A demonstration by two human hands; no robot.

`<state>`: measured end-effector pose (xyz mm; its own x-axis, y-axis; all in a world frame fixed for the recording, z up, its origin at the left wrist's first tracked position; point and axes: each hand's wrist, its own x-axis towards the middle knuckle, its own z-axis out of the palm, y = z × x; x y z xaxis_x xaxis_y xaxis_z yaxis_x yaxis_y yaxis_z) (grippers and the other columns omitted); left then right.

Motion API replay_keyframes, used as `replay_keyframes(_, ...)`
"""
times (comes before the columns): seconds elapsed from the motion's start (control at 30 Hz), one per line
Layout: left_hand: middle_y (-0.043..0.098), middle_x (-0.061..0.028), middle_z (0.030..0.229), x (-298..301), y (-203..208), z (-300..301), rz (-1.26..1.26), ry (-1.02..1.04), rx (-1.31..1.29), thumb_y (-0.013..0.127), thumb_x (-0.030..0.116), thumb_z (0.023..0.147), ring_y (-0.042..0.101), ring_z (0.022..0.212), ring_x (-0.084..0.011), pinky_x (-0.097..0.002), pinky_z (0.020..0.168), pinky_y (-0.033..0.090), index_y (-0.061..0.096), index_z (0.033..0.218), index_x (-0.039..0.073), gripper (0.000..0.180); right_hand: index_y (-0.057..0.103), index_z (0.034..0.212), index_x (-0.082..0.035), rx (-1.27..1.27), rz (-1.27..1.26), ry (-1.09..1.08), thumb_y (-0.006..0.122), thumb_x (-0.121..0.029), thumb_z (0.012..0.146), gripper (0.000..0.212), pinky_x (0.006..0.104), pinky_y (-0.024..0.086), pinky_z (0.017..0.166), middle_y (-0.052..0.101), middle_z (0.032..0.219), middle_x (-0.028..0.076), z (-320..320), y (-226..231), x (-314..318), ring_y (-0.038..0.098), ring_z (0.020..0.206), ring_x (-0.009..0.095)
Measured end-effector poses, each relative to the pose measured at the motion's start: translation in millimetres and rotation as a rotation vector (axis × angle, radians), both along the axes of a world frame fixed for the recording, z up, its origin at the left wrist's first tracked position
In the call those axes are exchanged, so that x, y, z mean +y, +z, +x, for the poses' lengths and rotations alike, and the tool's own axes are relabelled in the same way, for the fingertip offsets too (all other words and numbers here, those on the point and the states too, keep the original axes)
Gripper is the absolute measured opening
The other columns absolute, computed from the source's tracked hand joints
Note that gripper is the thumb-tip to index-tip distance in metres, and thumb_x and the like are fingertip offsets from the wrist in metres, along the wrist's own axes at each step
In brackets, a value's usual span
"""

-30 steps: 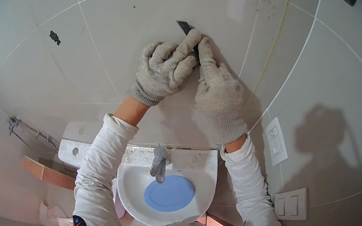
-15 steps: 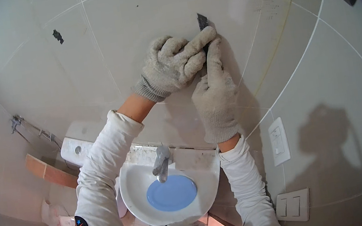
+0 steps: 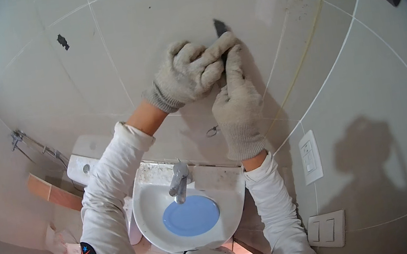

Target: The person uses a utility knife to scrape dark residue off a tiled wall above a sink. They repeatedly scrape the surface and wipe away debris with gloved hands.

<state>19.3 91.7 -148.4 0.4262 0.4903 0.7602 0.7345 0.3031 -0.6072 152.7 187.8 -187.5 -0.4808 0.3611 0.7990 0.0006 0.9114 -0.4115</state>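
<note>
Both hands wear grey-beige knitted work gloves and are raised against the tiled wall (image 3: 139, 29). A narrow dark blade (image 3: 221, 27) with a slanted tip pokes out above my fingers; its handle is hidden, so the exact kind of tool cannot be told. My right hand (image 3: 238, 103) is closed round its lower part, index finger stretched up along it. From the left, my left hand (image 3: 186, 74) presses its index finger on the blade, other fingers curled. A small metal ring (image 3: 213, 131) shows beside my right glove; what it belongs to is unclear.
Below my arms is a white washbasin (image 3: 147, 225) with a chrome tap (image 3: 180, 180) and a blue oval plate-like thing (image 3: 190, 216) in it. Switch plates (image 3: 327, 230) are on the right wall. A toilet cistern (image 3: 82, 167) stands left. A black patch (image 3: 62, 42) marks the wall.
The blade has tilted to the left, and both hands have shifted slightly left with it. The metal ring has come into sight beside the right glove. The grip looks the same.
</note>
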Motion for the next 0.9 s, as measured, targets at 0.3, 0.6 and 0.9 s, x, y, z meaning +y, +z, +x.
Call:
replay_keyframes(0.3,0.068,0.0000,0.135,-2,-7,-2,-0.013,-0.037,-0.028,0.073,0.031,0.078,0.062,0.089,-0.0179,-0.0401,0.083,0.049,0.065,0.093,0.020,0.021,0.038,0.158,-0.005,0.181,-0.009,0.106,0.064,-0.005,0.091,0.073,0.0429,0.059,0.072,0.069,0.102,0.023,-14,-22,1,0.073,0.083,0.035)
replay_keyframes(0.6,0.063,0.0018,0.144,-6,-13,0,0.170,0.012,-0.022,0.069,0.031,0.081,0.061,0.082,-0.0156,-0.0390,0.080,0.051,0.063,0.090,0.019,0.016,0.036,0.159,-0.006,-0.029,0.012,0.078,0.063,-0.004,0.091,0.073,0.0438,0.059,0.077,0.070,0.105,0.024,-3,4,-13,0.072,0.086,0.038)
replay_keyframes(0.9,0.064,-0.0002,0.143,-10,1,-10,-0.003,-0.021,0.064,0.066,0.032,0.082,0.060,0.080,-0.0157,-0.0377,0.079,0.052,0.061,0.087,0.018,0.016,0.038,0.158,-0.004,0.046,-0.055,0.153,0.055,0.002,0.092,0.069,0.0449,0.059,0.086,0.069,0.121,0.027,-6,-8,-7,0.072,0.101,0.041)
